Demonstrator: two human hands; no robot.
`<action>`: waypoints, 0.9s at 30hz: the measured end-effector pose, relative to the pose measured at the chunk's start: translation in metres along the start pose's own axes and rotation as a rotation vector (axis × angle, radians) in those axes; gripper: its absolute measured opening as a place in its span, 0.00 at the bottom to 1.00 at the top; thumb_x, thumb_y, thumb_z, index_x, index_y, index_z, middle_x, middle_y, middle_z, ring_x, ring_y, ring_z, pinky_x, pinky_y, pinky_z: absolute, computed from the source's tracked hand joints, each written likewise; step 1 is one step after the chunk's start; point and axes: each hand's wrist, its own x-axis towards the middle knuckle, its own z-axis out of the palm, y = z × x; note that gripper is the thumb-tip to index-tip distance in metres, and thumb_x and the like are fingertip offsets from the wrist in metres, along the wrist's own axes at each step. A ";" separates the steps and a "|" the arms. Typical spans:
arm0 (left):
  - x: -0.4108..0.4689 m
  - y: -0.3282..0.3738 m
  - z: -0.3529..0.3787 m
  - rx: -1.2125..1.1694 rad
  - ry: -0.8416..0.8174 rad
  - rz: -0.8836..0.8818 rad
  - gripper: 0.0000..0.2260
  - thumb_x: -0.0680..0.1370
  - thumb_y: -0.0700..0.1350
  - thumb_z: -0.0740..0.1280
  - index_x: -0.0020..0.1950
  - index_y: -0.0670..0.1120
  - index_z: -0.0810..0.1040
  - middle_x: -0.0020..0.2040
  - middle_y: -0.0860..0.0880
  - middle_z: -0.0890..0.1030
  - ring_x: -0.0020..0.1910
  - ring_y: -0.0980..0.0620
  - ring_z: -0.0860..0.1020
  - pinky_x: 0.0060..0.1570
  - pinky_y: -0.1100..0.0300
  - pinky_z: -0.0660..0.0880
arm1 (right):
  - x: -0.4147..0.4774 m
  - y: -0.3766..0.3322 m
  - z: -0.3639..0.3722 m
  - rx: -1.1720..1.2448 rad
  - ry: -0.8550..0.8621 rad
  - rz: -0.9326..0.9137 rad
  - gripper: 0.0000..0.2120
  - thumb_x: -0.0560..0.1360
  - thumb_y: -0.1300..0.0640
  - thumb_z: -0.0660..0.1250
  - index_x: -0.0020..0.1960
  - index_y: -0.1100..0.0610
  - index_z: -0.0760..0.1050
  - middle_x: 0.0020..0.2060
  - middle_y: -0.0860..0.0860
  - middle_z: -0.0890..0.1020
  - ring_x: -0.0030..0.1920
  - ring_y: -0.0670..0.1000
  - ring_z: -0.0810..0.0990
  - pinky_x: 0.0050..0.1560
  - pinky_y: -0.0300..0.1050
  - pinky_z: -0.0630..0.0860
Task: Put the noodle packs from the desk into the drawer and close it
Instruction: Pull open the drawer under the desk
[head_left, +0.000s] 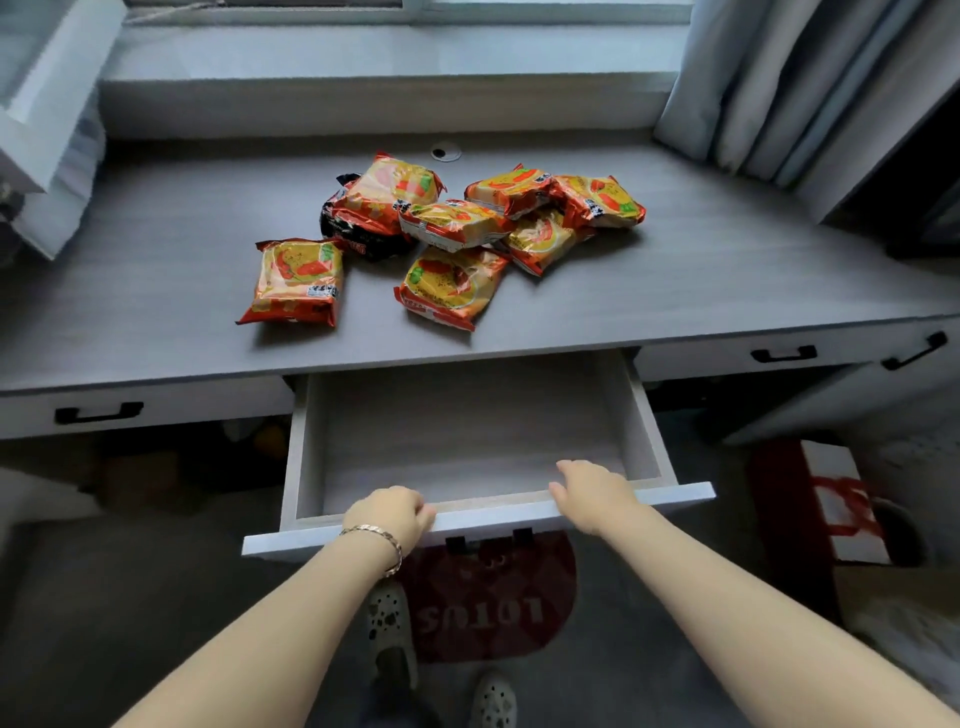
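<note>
Several orange-and-yellow noodle packs lie in a loose heap (467, 218) on the grey desk (156, 249), with one pack (296, 280) apart at the left and another (452, 286) at the front. The middle drawer (306, 457) below the desk's edge is pulled out and holds nothing. My left hand (389, 514), with a bracelet on its wrist, is curled over the drawer's front panel. My right hand (592, 493) rests on the same panel's top edge, fingers reaching over into the drawer.
Closed drawers with black handles (98, 413) (784, 354) flank the open one. A curtain (779, 88) hangs at the right and a window ledge runs behind the desk. A red mat (493, 603) and a red-and-white box (826, 514) are on the floor.
</note>
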 end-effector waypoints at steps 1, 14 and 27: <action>-0.008 0.003 0.005 0.009 -0.019 -0.021 0.12 0.79 0.49 0.55 0.44 0.46 0.75 0.43 0.48 0.74 0.42 0.47 0.72 0.41 0.60 0.67 | -0.005 0.004 0.008 -0.028 -0.054 0.023 0.20 0.80 0.51 0.49 0.64 0.58 0.71 0.62 0.56 0.76 0.64 0.57 0.74 0.61 0.49 0.68; -0.068 0.003 0.050 0.034 -0.267 -0.020 0.18 0.76 0.57 0.63 0.54 0.44 0.78 0.48 0.48 0.79 0.44 0.48 0.73 0.47 0.57 0.72 | -0.046 0.018 0.058 -0.211 -0.262 0.059 0.17 0.77 0.57 0.55 0.62 0.61 0.73 0.63 0.57 0.77 0.63 0.58 0.76 0.60 0.47 0.72; -0.061 -0.027 -0.029 -0.268 0.189 -0.090 0.10 0.78 0.45 0.59 0.53 0.47 0.78 0.54 0.48 0.82 0.52 0.46 0.79 0.50 0.55 0.76 | -0.048 -0.051 -0.010 0.011 -0.004 -0.089 0.16 0.76 0.56 0.56 0.57 0.59 0.78 0.57 0.57 0.81 0.57 0.58 0.79 0.49 0.44 0.71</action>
